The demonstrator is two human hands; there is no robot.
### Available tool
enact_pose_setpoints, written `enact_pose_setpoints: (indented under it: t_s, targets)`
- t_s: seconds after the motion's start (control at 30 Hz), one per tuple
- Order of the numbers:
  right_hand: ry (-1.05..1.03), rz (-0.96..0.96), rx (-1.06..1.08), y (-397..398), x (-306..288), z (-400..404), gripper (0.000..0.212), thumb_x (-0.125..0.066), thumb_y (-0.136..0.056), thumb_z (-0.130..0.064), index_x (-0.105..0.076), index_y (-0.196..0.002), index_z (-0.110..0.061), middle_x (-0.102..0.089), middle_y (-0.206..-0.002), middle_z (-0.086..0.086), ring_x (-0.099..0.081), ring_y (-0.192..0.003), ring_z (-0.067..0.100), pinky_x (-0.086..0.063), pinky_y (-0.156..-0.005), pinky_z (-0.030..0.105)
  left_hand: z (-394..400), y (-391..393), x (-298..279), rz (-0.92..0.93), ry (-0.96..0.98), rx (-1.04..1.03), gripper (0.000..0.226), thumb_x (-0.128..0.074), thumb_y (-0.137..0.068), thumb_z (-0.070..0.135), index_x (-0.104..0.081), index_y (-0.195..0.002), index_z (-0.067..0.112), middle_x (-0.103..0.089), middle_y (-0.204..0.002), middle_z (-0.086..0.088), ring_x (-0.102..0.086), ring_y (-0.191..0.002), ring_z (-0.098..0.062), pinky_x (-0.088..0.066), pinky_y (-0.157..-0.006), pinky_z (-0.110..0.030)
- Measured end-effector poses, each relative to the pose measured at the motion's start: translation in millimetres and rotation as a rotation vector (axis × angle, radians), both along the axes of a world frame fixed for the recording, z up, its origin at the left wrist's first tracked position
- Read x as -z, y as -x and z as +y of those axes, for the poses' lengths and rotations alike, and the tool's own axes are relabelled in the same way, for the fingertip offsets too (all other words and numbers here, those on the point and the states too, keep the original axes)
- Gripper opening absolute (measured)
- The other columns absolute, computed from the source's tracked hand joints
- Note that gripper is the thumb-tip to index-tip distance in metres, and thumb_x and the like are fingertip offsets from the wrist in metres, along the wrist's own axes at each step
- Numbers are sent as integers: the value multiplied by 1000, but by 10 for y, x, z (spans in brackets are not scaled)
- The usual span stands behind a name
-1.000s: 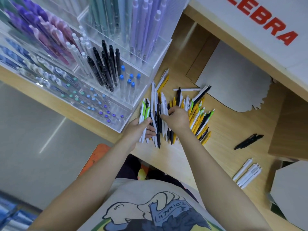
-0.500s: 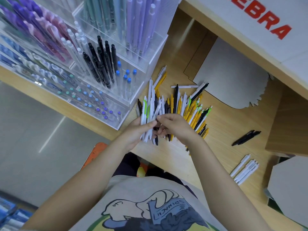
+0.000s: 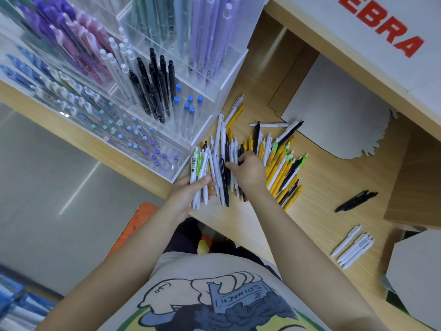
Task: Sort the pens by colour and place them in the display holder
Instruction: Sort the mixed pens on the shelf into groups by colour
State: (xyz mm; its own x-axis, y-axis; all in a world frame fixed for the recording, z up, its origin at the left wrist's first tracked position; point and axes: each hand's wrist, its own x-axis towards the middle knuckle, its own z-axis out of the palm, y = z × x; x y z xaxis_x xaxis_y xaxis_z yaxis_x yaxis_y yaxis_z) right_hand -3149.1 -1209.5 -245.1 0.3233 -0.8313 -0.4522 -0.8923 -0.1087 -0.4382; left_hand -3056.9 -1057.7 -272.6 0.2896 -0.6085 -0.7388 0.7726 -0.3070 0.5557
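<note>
Here, on the wooden surface [image 3: 334,187], a mixed pile of pens [image 3: 274,161], white, black and yellow, just beside the corner of the clear display holder [image 3: 181,130]. Left hand [image 3: 188,192] curled round a bunch of white pens [image 3: 199,177], grip closed on them near the front edge. Right hand [image 3: 248,170] resting over the middle of the pile, fingers bent onto the pens; cannot tell whether any pen is really pinched. Well apart to the right, two black pens [image 3: 355,201] and a small group of white pens [image 3: 353,247]. Behind the pile, a grey cut-out board [image 3: 334,115]. Above it, red letters "EBRA" [image 3: 386,27] on a white panel. Free wood between pile and sorted groups. Printed shirt [image 3: 210,295] below.
</note>
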Motion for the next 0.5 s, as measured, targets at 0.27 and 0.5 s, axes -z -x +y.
enact_pose_setpoints:
  t_s: [0.27,0.5]
  targets:
    - [33,-72,17,4,47,87,27,-73,-87,-28,-56,-94,-8,-56,-78,3,-54,-72,21,-37,-58,27,-70,-32,88,73,8,14,18,-66,-94,15,-68,-107,2,-73,-100,-20,-71,-84,-29,-59,-73,-38]
    - [-28,-48,19,-61,39,30,32,-70,-90,-28,-62,-108,-2,-65,-94,10,-58,-84,21,-43,-66,29,-36,-93,114,82,62,105,24,-62,-96,13,-66,-118,5,-73,-108,-18,-70,-95,-31,-55,-93,-44]
